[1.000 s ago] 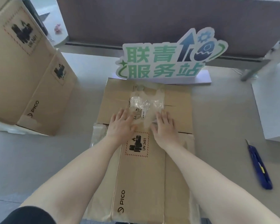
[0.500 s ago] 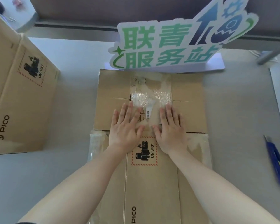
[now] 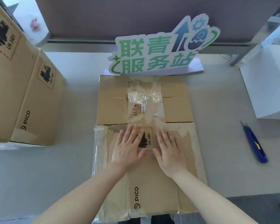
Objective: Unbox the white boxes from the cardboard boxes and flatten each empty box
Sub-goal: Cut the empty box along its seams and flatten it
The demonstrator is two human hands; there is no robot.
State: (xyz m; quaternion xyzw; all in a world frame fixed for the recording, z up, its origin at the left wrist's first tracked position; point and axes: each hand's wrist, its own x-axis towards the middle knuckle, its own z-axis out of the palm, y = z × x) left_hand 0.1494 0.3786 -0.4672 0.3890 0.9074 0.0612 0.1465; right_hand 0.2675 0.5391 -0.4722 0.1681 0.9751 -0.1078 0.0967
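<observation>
A: Step in hand, as I read it: pressing the collapsed cardboard box (image 3: 145, 143) flat. It lies on the grey surface (image 3: 225, 159), centred in front of the person, long axis running away from them, its far flaps just short of the green-lettered sign (image 3: 153, 54).

B: Hands?

A: Left hand (image 3: 128, 151) and right hand (image 3: 170, 151) side by side, palms down on the near panel. Fingers (image 3: 132, 135) straight, slightly spread, gripping nothing. They bracket the hazard label (image 3: 146, 138); the left fingers partly cover its edge.

B: How to do it well?

A: My judgement: put weight through the palms and work along the fold lines. The crease between the near panel and the far flaps sits just beyond the fingertips, so that seam probably wants pressing next. Crumpled clear tape (image 3: 144, 96) clings over the far flaps, beyond reach of the fingers as they lie now; it may spring the flaps up.

B: Anything else nearby?

A: Unflattened cardboard boxes (image 3: 23, 94) well apart on the left. A white box (image 3: 268, 88) at the right edge. A blue utility knife (image 3: 254, 143) on the surface to the right, clear of both hands.
</observation>
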